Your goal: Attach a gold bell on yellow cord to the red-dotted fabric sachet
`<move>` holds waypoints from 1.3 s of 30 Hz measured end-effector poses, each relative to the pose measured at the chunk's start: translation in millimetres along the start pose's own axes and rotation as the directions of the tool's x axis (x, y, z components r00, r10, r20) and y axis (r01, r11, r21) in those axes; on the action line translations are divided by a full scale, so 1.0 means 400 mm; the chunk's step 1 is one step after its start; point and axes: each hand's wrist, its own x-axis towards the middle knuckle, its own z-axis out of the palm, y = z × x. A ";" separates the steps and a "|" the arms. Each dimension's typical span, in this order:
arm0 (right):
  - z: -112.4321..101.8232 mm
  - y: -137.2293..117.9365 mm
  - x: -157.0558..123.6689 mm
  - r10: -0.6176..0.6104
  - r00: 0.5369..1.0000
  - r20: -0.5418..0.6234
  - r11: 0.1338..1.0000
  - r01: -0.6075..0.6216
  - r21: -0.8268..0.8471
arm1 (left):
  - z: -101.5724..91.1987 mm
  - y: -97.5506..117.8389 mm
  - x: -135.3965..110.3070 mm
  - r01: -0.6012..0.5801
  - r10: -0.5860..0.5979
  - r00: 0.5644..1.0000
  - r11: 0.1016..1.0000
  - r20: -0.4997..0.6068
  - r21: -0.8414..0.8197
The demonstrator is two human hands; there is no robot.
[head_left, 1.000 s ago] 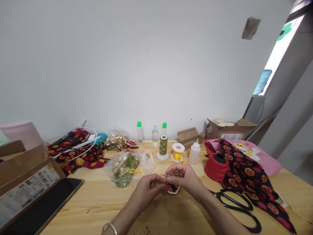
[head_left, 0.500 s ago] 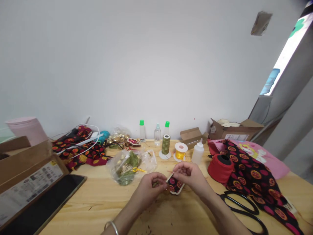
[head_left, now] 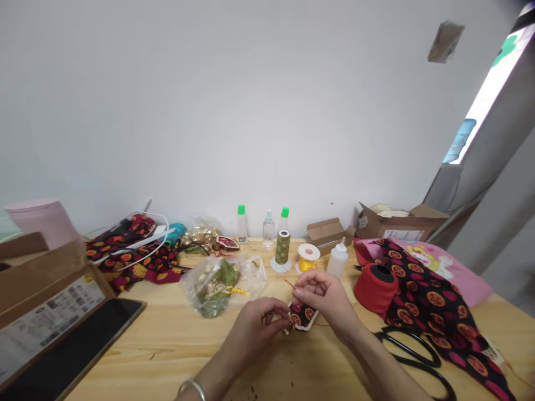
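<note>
Left hand: (head_left: 253,328) curled nearly shut, fingertips pinching a small gold bead (head_left: 288,326) at the edge of the patch; a silver bangle (head_left: 191,388) sits on the wrist.
Right hand: (head_left: 321,295) raised, thumb and fingers pinched on a thin red cord (head_left: 288,283).
Patch: (head_left: 305,316) black cloth with red coin print and a pale edge, just under the right hand and touching the bead, low on the counter.
Counter: (head_left: 167,356) bare pine, with dark specks near the front.
Scissors: (head_left: 412,351) black handles, at the right, partly on the cloth (head_left: 434,312).
Bag: (head_left: 221,287) clear plastic, left of the hands, holding green cord, gold bells and a yellow cord.
Spools: olive thread (head_left: 282,247), yellow cord (head_left: 308,257) and a red roll (head_left: 375,288).
Bottles: a white squeeze bottle (head_left: 337,259), a clear one (head_left: 268,229) and two green-capped ones (head_left: 241,224).
Boxes: an open carton (head_left: 50,295) at the near left, over a black tablet (head_left: 71,340); a small carton (head_left: 326,234); a far-right box (head_left: 397,225) holding something cream.
Far left: a second bag (head_left: 198,236) of gold bells, and a pink tub (head_left: 42,223).
</note>
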 end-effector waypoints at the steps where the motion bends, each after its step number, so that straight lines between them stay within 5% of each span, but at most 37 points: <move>1: 0.000 0.001 -0.001 0.005 1.000 0.000 1.000 -0.005 -0.006 | 0.000 0.002 0.000 -0.001 0.001 1.000 1.000 0.005 0.001; 9: 0.001 0.011 -0.016 0.037 0.996 0.086 0.999 -0.037 0.005 | 0.003 0.008 -0.003 0.016 -0.011 0.999 0.989 0.030 -0.149; 13: 0.003 0.002 -0.025 0.067 0.993 0.102 0.988 -0.051 -0.144 | 0.006 0.000 0.000 0.087 -0.079 0.996 0.957 0.041 -0.276; 21: 0.008 0.074 -0.090 -0.102 0.995 -0.019 0.766 0.066 -0.639 | 0.016 -0.020 0.006 0.210 -0.194 0.978 0.891 0.080 -0.402; 28: 0.018 0.091 -0.122 -0.170 0.985 -0.038 0.621 0.077 -0.780 | 0.018 -0.027 0.007 0.241 -0.243 0.969 0.863 0.053 -0.444; 39: 0.020 0.076 -0.113 -0.155 0.986 -0.069 0.513 0.021 -0.858 | 0.012 -0.018 0.006 0.200 -0.218 0.976 0.889 0.004 -0.411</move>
